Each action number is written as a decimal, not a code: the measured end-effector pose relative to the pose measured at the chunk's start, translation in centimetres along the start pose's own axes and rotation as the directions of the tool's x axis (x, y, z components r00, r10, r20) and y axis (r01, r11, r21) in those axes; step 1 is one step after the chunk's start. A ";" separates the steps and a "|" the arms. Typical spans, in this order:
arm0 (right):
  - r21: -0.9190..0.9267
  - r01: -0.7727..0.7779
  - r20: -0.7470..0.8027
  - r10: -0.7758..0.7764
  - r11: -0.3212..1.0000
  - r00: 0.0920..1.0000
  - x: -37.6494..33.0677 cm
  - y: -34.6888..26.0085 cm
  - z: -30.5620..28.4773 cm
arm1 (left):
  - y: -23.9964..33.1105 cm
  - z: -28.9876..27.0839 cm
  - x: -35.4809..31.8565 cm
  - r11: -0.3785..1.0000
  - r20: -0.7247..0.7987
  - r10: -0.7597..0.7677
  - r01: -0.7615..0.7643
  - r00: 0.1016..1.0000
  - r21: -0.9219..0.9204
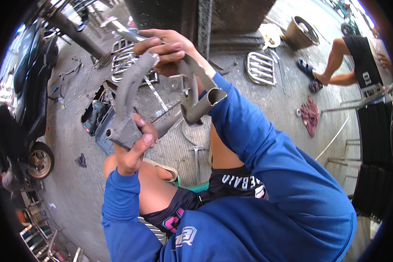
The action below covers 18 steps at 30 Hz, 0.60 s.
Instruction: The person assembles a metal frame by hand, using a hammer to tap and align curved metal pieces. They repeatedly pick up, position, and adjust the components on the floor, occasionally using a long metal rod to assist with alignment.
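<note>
Grey curved-tube metal frame [125, 89] looks joined, not yet set down; L hand [139, 142] fingers grip it, R hand [168, 50] fingers wrap shiny metal rod [126, 32].

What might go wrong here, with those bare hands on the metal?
If the left hand loses its grip, the grey metal frame could drop onto the bare left leg.
The frame's open tube end appears close to the right sleeve and might snag it.
The ungloved right hand, around a shiny rod, could get scraped.
</note>
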State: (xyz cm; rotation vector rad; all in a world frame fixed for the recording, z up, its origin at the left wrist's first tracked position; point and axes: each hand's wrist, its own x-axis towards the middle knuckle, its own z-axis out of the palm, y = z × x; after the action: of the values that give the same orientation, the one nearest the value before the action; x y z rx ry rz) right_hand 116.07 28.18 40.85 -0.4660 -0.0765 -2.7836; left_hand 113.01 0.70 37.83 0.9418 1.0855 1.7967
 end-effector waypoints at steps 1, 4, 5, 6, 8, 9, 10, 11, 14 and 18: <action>-0.095 0.028 -0.007 -0.029 0.995 1.000 0.2 0.2 0.1 | 0.0 0.0 -0.1 1.000 0.011 0.022 -0.022 1.000 0.016; -0.330 -0.023 -0.206 -0.049 0.944 0.977 0.0 1.3 0.3 | 0.2 -0.1 -0.4 0.999 0.025 0.041 -0.042 0.999 0.033; -0.354 -0.085 -0.150 0.033 0.931 0.988 -0.1 2.0 0.4 | 0.2 -0.1 -0.5 0.996 0.027 0.052 -0.054 0.998 0.072; -0.372 -0.139 -0.101 0.108 0.918 0.989 0.1 2.9 0.3 | 0.3 0.0 -0.6 0.994 0.042 0.060 -0.064 0.997 0.091; -0.230 -0.188 0.021 0.198 0.955 0.980 0.2 4.5 0.3 | 0.5 0.2 -0.8 0.984 0.065 0.090 -0.098 0.994 0.146; -0.239 -0.165 -0.046 0.158 0.957 0.986 0.3 5.4 0.3 | 0.5 0.3 -0.8 0.980 0.076 0.111 -0.122 0.991 0.157; -0.252 -0.184 0.011 0.194 0.950 0.981 0.4 6.1 0.1 | 0.4 0.5 -0.9 0.975 0.083 0.131 -0.143 0.988 0.168; -0.259 -0.206 -0.053 0.199 0.944 0.978 0.5 6.9 -0.1 | 0.4 0.7 -0.9 0.969 0.092 0.157 -0.172 0.983 0.178; -0.178 -0.319 -0.118 0.302 0.931 0.946 1.2 8.7 -0.9 | 0.1 1.1 -0.7 0.951 0.103 0.221 -0.238 0.970 0.200; -0.432 -0.353 -0.143 0.323 0.830 0.935 1.1 9.7 -1.7 | 0.1 1.2 -0.5 0.955 0.172 0.203 -0.234 0.964 0.184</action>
State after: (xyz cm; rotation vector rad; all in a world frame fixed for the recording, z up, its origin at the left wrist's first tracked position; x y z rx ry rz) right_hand 117.66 18.43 39.61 -0.4433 0.6251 -2.4429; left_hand 114.19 0.60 38.24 1.3466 1.1183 1.7774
